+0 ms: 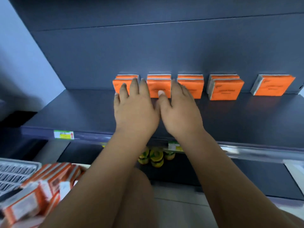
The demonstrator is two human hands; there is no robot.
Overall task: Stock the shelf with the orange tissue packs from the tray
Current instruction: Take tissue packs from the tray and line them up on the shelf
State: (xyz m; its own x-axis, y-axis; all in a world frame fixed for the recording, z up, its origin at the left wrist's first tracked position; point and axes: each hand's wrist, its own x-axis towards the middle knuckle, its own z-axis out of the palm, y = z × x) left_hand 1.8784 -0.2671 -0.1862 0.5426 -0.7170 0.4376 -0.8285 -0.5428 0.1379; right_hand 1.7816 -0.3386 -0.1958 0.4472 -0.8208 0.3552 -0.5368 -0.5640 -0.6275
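Five stacks of orange tissue packs stand along the back of the dark shelf point(82, 112). My left hand point(134, 111) lies flat with straight fingers over the leftmost stack point(118, 83) and along the left side of the second stack point(158, 84). My right hand point(179, 112) touches that second stack's front with its thumb, and its straight fingers lie along the stack's right side, in front of the third stack point(195, 86). Two more stacks point(228, 89) point(273, 87) stand further right. More orange packs point(49, 186) lie in the white tray point(14, 173) at bottom left.
A green and yellow price label point(64, 134) sits on the shelf's front edge. Small green-and-yellow jars point(154, 156) stand on the lower shelf under my arms. A pale wall point(19, 55) borders the shelf on the left. Bare shelf surface lies left of the stacks.
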